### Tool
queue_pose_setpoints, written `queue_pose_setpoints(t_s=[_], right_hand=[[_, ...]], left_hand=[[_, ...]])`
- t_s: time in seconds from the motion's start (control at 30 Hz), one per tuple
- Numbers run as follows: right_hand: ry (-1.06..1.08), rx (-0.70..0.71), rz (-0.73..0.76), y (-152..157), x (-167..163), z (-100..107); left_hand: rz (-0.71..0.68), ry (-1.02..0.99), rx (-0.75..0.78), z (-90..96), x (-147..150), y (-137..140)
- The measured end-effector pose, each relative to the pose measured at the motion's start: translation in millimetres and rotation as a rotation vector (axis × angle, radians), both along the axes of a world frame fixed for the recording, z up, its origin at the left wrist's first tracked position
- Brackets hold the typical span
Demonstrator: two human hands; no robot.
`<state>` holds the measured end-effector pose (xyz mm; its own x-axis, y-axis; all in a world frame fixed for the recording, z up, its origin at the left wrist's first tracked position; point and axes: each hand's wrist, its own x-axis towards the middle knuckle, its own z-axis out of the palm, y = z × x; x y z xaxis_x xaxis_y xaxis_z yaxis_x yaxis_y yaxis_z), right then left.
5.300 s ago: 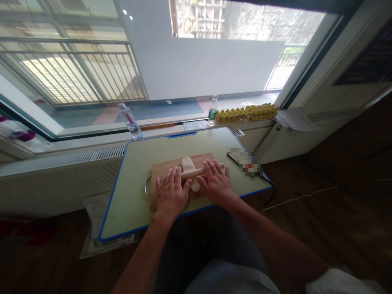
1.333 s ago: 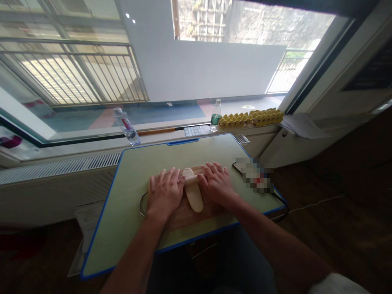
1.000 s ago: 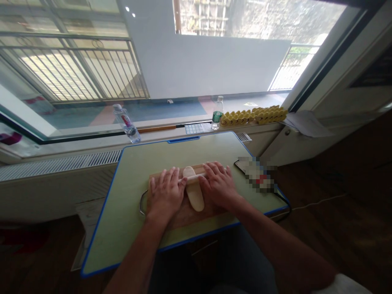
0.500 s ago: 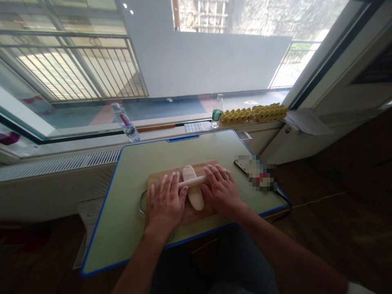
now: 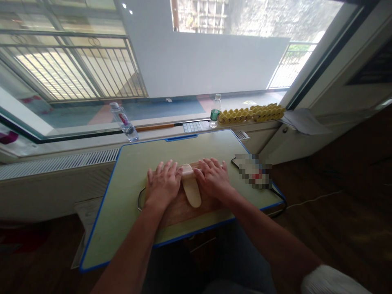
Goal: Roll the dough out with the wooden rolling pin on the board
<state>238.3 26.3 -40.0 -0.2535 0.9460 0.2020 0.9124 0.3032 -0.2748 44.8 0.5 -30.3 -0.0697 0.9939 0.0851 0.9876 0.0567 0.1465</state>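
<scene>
A pale rolling pin lies crosswise over the upper part of a long, flat oval of dough. My left hand rests palm down over the pin's left end, its fingers stretched forward. Over the right end lies my right hand, also flat and open, with its thumb beside the dough. Both pin ends are hidden beneath my hands. Under the dough is a wooden cutting board with a metal handle at its left side.
The board sits on a pale green table with blue edging. A partly blurred device with a black cable is at the right. On the windowsill behind stand two bottles, one left and one right, beside a yellow scalloped object.
Both hands have pushed the rolling pin forward, away from me, towards the far end of the dough. More of the dough's near part shows. The view has shifted slightly.
</scene>
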Motion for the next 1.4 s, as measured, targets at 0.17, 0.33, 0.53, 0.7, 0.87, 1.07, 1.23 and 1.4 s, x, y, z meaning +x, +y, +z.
queue_pose_setpoints(t_s=[0.17, 0.33, 0.53, 0.7, 0.87, 1.07, 1.23, 1.4], right_hand=[[0.012, 0.023, 0.039, -40, 16, -9], [-0.017, 0.03, 0.06, -31, 15, -10], [-0.033, -0.01, 0.032, 28, -7, 2], [-0.015, -0.01, 0.018, 9, -3, -1], [-0.007, 0.031, 0.055, -62, 25, -12], [0.015, 0.013, 0.077, -54, 22, -16], [0.018, -0.047, 0.031, 11, -6, 2], [0.015, -0.042, 0.017, 7, -6, 4]], left_hand=[[-0.008, -0.022, 0.073, -15.1, 9, -51], [0.012, -0.021, 0.049, -15.1, 8, -45], [0.048, -0.043, -0.036, 3.2, -4, 22], [0.012, -0.019, -0.002, 0.8, -1, 6], [-0.037, -0.007, 0.104, -22.6, 8, -76], [-0.033, 0.025, 0.137, -33.4, 4, -73], [0.033, 0.016, 0.011, -4.2, -3, 5], [0.011, 0.021, 0.02, -1.0, -3, 5]])
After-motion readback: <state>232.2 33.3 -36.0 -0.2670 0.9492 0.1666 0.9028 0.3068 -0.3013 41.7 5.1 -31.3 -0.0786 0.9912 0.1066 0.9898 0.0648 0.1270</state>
